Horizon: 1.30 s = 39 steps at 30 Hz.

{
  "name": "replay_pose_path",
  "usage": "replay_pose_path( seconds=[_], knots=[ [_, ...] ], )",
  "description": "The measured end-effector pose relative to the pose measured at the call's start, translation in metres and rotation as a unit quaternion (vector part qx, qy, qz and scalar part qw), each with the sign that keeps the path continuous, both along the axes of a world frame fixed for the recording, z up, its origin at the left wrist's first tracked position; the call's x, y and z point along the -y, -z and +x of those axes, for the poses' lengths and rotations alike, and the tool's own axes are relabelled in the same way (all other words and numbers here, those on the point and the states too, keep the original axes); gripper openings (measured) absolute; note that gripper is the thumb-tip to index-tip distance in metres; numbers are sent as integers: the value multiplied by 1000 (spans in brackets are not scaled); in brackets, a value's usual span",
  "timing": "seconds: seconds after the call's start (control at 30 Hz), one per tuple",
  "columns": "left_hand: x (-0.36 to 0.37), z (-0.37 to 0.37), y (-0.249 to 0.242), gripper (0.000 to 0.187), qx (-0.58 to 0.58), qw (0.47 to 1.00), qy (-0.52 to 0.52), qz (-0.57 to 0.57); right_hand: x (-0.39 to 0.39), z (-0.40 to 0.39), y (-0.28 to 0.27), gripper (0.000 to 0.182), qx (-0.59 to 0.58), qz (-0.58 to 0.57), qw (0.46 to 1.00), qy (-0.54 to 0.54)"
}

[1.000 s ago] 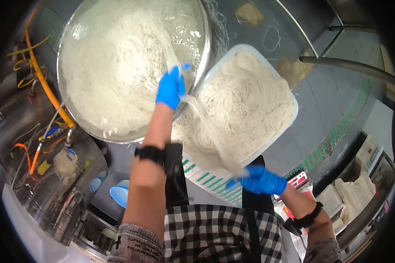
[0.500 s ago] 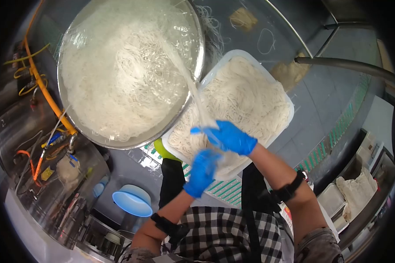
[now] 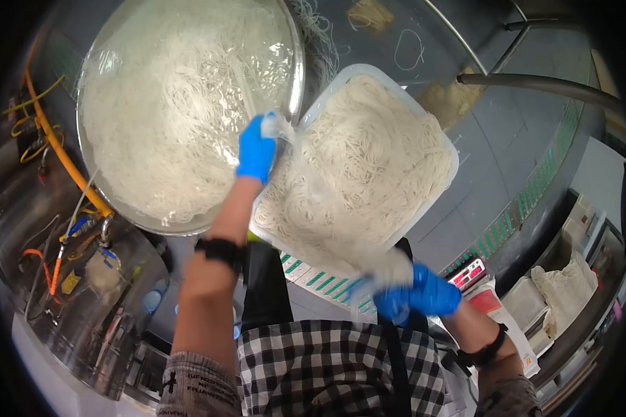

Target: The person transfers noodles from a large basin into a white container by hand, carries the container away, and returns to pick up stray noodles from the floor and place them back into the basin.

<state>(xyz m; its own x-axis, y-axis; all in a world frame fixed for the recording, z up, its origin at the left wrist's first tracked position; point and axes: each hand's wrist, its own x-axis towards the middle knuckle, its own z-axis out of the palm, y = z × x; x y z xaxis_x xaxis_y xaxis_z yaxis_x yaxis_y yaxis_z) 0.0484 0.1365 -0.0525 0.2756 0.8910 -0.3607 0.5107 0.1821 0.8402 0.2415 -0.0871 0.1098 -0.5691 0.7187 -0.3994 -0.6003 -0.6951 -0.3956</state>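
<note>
In a blue glove, my left hand [image 3: 257, 149] is closed round a strand of white noodles [image 3: 279, 129] at the near rim of the big round metal basin [image 3: 297, 69]. That basin holds a mass of noodles in water. Low on the right, my gloved right hand [image 3: 428, 290] grips a bunch of noodles [image 3: 384, 267], blurred by motion, near the apron. Between the hands stands a white rectangular tub [image 3: 454, 174], heaped with noodles [image 3: 375, 153].
Orange and yellow hoses [image 3: 76, 167] run along metal equipment on the left. A digital scale [image 3: 468, 273] stands at the right. Metal rails [image 3: 535, 82] cross the upper right. Loose noodles and a tan patch [image 3: 370, 15] lie on the grey floor.
My hands have drawn apart: the left moved up and left to the basin rim, the right down and right with a bunch of noodles. Earlier both were together over the tub.
</note>
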Motion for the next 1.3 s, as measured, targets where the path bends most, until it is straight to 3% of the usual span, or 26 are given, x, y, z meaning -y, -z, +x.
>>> replay_pose_path(
  seconds=[0.03,0.07,0.1,0.13,0.17,0.2,0.23,0.27,0.33,0.37,0.4,0.43,0.47,0.5,0.57,0.63,0.7,0.77,0.83,0.9,1.03,1.1,1.17,1.23,1.27,1.3],
  knots=[
    [22,1,-18,20,84,995,-44,-39,-14,-4,2,40,69,-156,985,2],
    [46,1,-35,20,167,979,-88,-80,-22,-6,15,46,77,-156,984,42],
    [70,2,-66,22,117,990,-21,-75,-26,-12,33,49,52,-186,977,93],
    [97,5,-93,23,214,968,-16,-133,-30,-18,49,52,27,-217,965,144],
    [117,14,-126,28,439,802,-128,-383,-39,-26,59,52,29,-219,964,144],
    [162,-1,-104,34,288,911,-51,-292,-48,-34,66,50,-19,-290,935,202],
    [178,8,-129,36,249,896,-9,-368,-53,-36,73,49,-65,-358,895,258],
    [190,10,-137,34,252,893,59,-368,-54,-32,80,49,-62,-361,894,260],
    [201,13,-140,37,255,819,117,-501,-54,-25,89,42,7,-244,959,144],
    [207,12,-132,40,225,793,152,-546,-55,-19,89,42,10,-246,958,145],
    [218,6,-118,40,227,791,153,-548,-56,-10,87,38,55,-215,971,88],
    [232,-3,-99,40,210,882,181,-380,-55,-1,83,34,98,-184,978,30],
    [222,-2,-101,40,186,941,203,-197,-53,10,78,34,230,-140,962,-35],
    [208,-2,-102,40,202,919,150,-304,-48,20,81,34,232,-143,961,-36],
    [196,-22,-85,42,183,933,136,-278,-35,44,99,38,454,-113,872,-144],
    [194,-37,-67,42,172,951,115,-230,-5,58,143,45,722,51,679,-119],
    [193,-51,-55,41,31,972,102,-209,1,70,164,50,716,-7,686,-134],
    [189,-50,-57,40,10,974,86,-210,9,77,182,55,657,-21,754,-20],
    [188,-52,-56,39,-12,975,69,-210,8,82,187,58,651,-13,759,-22],
    [188,-56,-52,39,-33,978,28,-205,6,82,185,57,620,-29,781,69],
    [182,-68,-42,36,-26,973,-12,-228,1,99,184,54,613,-104,781,61],
    [177,-70,-41,34,-2,979,-35,-202,-4,110,182,46,635,-103,763,68],
    [172,-68,-45,32,3,975,-62,-211,-11,118,185,38,685,-71,726,4],
    [169,-74,-44,32,-3,981,-54,-184,-26,116,179,29,778,-61,623,-39],
    [167,-76,-43,32,-7,982,-58,-182,-43,103,174,25,753,-19,656,49],
    [164,-76,-42,32,9,979,-73,-192,-61,87,171,28,658,-4,744,119]
  ],
)
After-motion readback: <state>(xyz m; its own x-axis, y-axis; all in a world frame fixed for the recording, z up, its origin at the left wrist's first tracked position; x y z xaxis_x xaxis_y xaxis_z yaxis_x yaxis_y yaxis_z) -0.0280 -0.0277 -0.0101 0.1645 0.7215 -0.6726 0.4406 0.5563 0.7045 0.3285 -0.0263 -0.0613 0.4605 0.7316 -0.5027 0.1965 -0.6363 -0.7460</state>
